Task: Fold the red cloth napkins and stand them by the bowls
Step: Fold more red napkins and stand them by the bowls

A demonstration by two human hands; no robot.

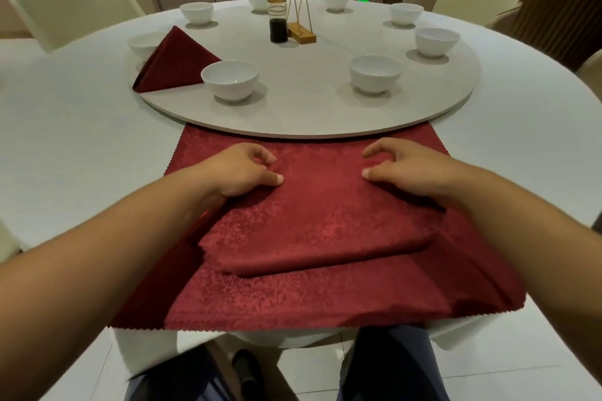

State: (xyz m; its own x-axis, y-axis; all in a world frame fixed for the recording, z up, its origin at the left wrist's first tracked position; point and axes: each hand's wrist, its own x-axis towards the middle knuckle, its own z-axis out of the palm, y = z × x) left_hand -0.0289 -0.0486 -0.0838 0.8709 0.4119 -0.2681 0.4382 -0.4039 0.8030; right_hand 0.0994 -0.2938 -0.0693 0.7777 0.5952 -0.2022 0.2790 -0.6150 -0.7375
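A red cloth napkin [325, 221] lies on the white table in front of me, doubled over with a rounded fold at its near side. It rests on another spread red cloth [309, 299] that reaches the table's near edge. My left hand [241, 169] and my right hand [400, 169] sit on the far part of the top layer, thumbs flat and fingers curled, pinching the cloth. A folded red napkin [176, 58] stands on the turntable beside a white bowl [230, 79]. Another bowl [374, 73] stands to the right with no napkin by it.
The round grey turntable [325, 128] carries several more white bowls around its rim, such as one at the far right [436, 41]. A dark sauce bottle [278, 19] and a wooden holder [303, 30] stand at its middle. Cream chairs [71, 6] ring the table.
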